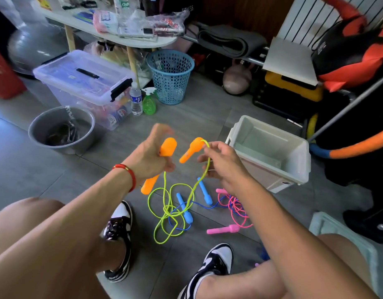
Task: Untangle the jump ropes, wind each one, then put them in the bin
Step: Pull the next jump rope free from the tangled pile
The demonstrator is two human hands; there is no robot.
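Early on: bin (303, 160) empty, ropes (177, 210) tangled, none wound. Left hand (151, 156) gripping handle (159, 165); right hand (220, 164) pinching cord (208, 160).

Home gym storeroom: kettlebell (237, 79), exercise ball (33, 48).

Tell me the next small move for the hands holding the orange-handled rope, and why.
Probably lift both hands to draw the yellow-green cord up out of the pile. The left hand grips one orange handle; the right hand pinches the cord beside the other orange handle. Its loops lie on the floor, crossing the blue rope, so it isn't free to wind yet.
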